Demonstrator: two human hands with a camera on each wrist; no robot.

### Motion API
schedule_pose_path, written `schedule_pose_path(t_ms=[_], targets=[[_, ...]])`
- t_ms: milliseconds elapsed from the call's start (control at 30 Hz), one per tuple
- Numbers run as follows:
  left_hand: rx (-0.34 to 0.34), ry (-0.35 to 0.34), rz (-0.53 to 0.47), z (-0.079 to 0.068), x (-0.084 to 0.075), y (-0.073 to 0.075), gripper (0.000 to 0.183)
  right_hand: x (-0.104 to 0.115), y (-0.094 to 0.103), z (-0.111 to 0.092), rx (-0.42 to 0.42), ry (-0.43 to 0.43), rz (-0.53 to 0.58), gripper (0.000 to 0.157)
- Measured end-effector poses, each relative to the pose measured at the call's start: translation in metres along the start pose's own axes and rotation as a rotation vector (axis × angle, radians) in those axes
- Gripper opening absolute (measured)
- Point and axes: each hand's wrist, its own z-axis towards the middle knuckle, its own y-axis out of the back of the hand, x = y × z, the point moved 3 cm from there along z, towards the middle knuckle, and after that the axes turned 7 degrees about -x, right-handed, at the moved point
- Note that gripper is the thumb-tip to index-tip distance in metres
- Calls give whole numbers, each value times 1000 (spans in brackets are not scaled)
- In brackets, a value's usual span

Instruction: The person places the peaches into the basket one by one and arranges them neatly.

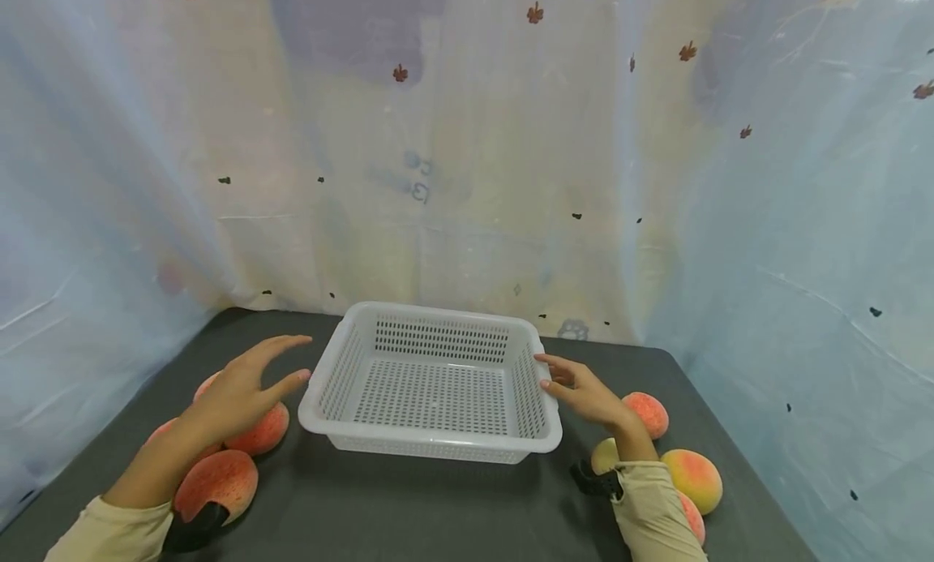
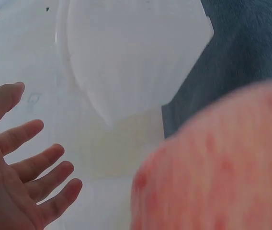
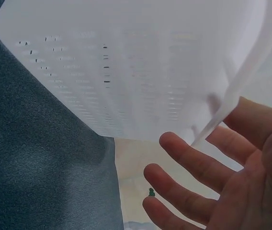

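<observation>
A white plastic basket (image 1: 438,442) with slotted walls and floor sits in the middle of the dark table, with nothing in it. My left hand (image 1: 244,392) hovers left of it, apart from the rim, fingers spread and holding nothing. Beneath that forearm lie several red-orange peaches (image 1: 219,482), partly hidden by the arm; one peach (image 2: 222,167) looms blurred in the left wrist view. At the basket's right end, my right hand (image 1: 584,390) has its fingertips at the rim. In the right wrist view its fingers (image 3: 193,160) look loosely extended beside the basket wall (image 3: 141,72).
Right of the basket, around my right forearm, lie more fruits: a red peach (image 1: 646,414), a yellow-red fruit (image 1: 693,479) and others partly covered by the sleeve. A pale patterned curtain (image 1: 467,181) hangs behind the table (image 1: 409,505) and along its sides.
</observation>
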Motion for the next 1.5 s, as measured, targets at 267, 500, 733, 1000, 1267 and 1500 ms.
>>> schedule_pose_path(t_ms=[267, 500, 733, 1000, 1267, 1500], targets=[[5, 56, -31, -12, 25, 23, 57, 1, 3, 0, 0, 0, 23, 59], [-32, 44, -41, -28, 53, 38, 52, -1, 2, 0, 5, 6, 39, 59], [-46, 30, -104, -43, 78, 48, 50, -4, 3, -1, -1, 15, 49, 59], [104, 164, -142, -67, 114, 52, 60, -7, 4, 0, 2, 19, 68, 59], [275, 248, -120, -87, 145, 52, 67, -8, 4, 0, 6, 21, 75, 59], [314, 218, -248, -96, 157, 47, 64, -7, 2, 1, 30, 14, 103, 60]])
